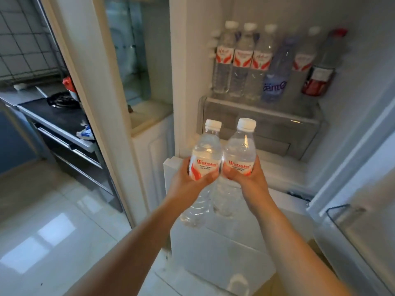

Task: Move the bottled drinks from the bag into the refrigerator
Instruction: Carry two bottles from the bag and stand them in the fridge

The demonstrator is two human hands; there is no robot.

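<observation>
1 head-worn wide-angle view, looking forward and down along both forearms into open refrigerator [267, 146]. Hands close to lens, low centre; shelf of bottles farther back, upper right. Kitchen stove [57, 116] at left edge. Straight lines bow near frame edges.

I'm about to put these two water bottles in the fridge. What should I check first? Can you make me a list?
1. Left hand holds its bottle firmly: ok.
2. Right hand holds its bottle firmly: ok.
3. Both caps on: ok.
4. Fridge door open: ok.
5. Room on the shelf: not ok along the front, where six bottles stand in a row; behind them, cannot tell.
6. Room on the fridge floor in front of the drawer: ok, looks free.
</observation>
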